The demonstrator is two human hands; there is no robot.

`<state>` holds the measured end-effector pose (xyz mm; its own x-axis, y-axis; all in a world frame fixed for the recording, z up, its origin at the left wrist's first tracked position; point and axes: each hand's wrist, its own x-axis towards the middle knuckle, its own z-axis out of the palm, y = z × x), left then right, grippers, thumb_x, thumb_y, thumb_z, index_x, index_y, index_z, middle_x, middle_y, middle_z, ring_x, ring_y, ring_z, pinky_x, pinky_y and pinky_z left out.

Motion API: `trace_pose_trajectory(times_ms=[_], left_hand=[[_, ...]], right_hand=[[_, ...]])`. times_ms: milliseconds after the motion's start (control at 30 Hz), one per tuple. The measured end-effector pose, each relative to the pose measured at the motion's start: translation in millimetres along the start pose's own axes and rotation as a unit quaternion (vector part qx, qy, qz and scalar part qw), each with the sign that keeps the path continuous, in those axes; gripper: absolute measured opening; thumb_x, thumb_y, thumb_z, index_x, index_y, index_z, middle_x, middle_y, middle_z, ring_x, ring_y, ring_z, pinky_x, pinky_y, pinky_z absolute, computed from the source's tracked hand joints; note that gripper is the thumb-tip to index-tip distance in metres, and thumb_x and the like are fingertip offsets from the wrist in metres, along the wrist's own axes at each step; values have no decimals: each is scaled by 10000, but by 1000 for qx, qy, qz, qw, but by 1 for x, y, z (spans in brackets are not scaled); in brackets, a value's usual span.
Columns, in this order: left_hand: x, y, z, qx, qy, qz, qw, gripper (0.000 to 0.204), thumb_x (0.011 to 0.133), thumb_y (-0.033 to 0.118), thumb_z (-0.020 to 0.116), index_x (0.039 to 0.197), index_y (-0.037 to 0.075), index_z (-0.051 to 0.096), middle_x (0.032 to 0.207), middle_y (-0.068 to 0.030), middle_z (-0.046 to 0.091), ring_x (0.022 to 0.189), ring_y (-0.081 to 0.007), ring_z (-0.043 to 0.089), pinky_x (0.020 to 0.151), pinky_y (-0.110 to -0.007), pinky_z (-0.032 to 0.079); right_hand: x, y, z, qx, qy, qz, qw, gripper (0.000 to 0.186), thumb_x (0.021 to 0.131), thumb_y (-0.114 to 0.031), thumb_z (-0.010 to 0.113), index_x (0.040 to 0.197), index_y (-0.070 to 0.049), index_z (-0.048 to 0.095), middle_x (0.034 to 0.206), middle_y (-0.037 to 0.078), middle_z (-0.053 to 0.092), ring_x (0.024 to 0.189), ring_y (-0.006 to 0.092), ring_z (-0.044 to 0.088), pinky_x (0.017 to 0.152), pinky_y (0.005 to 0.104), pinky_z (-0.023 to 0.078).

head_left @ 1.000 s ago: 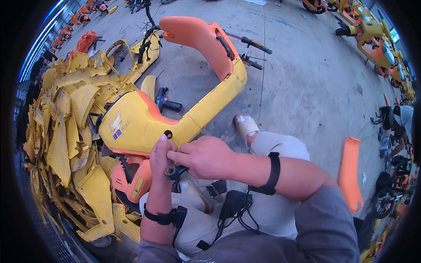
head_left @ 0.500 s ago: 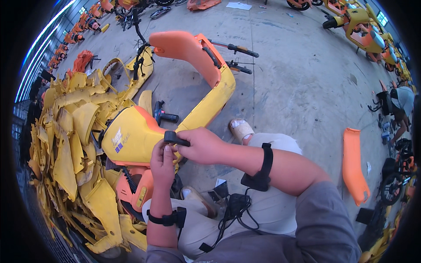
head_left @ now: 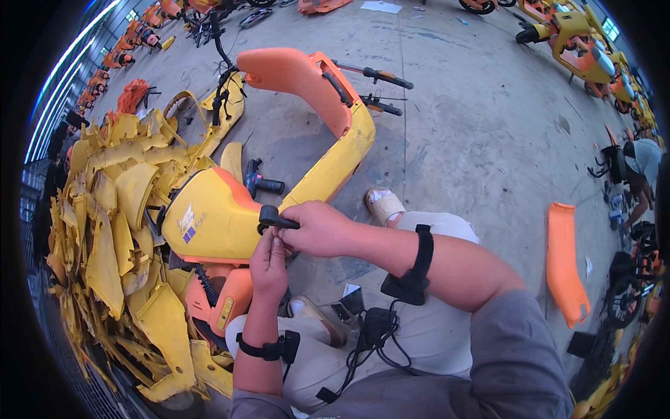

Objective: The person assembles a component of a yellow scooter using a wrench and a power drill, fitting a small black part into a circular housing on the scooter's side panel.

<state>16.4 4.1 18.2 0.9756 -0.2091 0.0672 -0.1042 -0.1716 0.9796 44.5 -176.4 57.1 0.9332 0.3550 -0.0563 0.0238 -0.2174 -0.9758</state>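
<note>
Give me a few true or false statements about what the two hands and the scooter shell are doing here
1. The right hand grips a small black part at the yellow and orange scooter shell. True.
2. The left hand rests flat on the floor. False: it is raised, fingers meeting the black part.
3. A pile of yellow panels lies to the person's left. True.
4. The loose orange panel lies on top of that pile. False: it lies alone on the concrete to the right.

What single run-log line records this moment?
right hand: grips black part | left hand: fingers touch it | yellow scooter shell: beneath
</note>
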Motion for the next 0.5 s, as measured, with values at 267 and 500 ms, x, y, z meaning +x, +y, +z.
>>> trace_pose_trajectory(times_ms=[267,500], left_hand=[[0,6,2,-50,-3,-27,998,251,1051,133,424,1180,-26,569,898,-4,569,786,-59,502,707,-209,433],[-3,-2,-4,-49,1,-40,998,230,1048,144,440,1158,-12,568,864,-10,567,740,-62,504,675,-203,432]], right_hand=[[-1,-8,-1,8,-29,34,999,224,859,-181,589,956,-3,684,787,148,701,719,249,694,703,355,539],[-3,-10,0,-10,-32,16,999,225,890,-178,594,961,20,675,802,133,707,736,218,693,702,337,525]])
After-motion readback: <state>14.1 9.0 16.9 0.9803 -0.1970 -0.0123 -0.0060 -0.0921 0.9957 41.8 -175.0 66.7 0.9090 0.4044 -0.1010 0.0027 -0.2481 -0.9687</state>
